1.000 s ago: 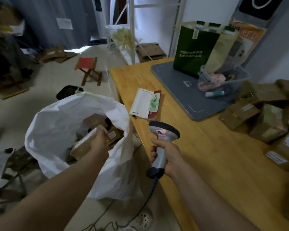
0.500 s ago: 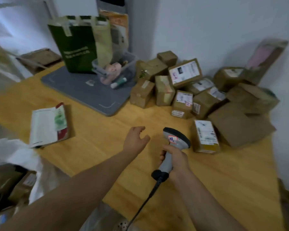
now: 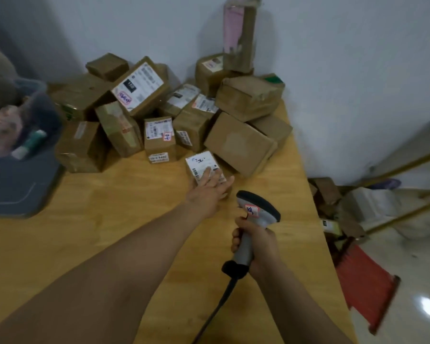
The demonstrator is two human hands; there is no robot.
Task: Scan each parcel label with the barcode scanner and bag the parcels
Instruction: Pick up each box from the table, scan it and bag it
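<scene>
A small brown parcel (image 3: 201, 162) with a white label facing up lies on the wooden table (image 3: 109, 244), in front of a heap of cardboard parcels (image 3: 159, 110) against the wall. My left hand (image 3: 210, 188) lies flat on this parcel's near end, fingers spread over the label. My right hand (image 3: 257, 247) grips the handle of a grey barcode scanner (image 3: 257, 212), whose dark head points towards the parcel from just behind my left hand. The scanner's black cable hangs down towards me. The bag is out of view.
A grey mat (image 3: 15, 182) and a clear plastic tub (image 3: 23, 122) of small items sit at the left. The table's right edge drops to a floor with a red broom (image 3: 365, 284), long sticks and cardboard scraps (image 3: 333, 194).
My view has swung right, away from the white bag and onto the parcel heap. My left hand left the bag, crossed the table and landed on the small labelled parcel. The scanner stayed in my right hand.
</scene>
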